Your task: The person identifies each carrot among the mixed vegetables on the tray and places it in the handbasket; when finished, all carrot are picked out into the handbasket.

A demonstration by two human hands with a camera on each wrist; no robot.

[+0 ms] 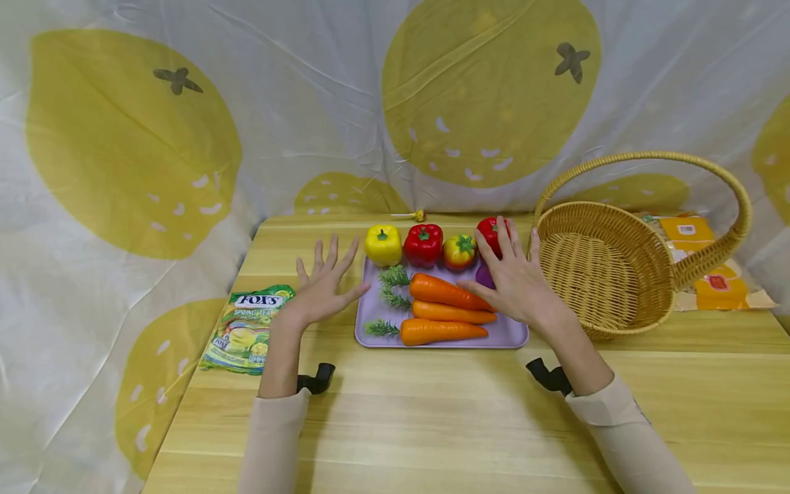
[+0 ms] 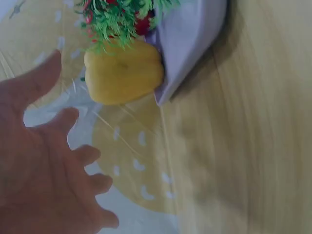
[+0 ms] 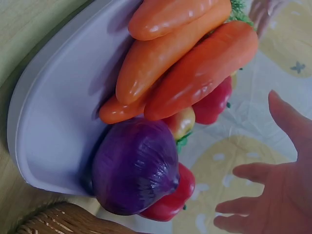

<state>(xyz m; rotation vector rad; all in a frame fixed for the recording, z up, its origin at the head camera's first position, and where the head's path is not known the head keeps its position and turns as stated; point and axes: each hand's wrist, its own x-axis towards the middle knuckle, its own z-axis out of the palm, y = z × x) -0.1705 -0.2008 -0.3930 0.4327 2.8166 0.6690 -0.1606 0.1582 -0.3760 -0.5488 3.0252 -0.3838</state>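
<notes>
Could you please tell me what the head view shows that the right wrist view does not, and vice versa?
Only the head view shows the FOX'S bag, the lollipop, the orange packaging and the basket's tall handle.

Only the right wrist view shows the palm side of the right hand and the broad side of the purple onion, which that hand mostly hides from the head view.

Both show the lilac tray, orange carrots, basket and right hand.
</notes>
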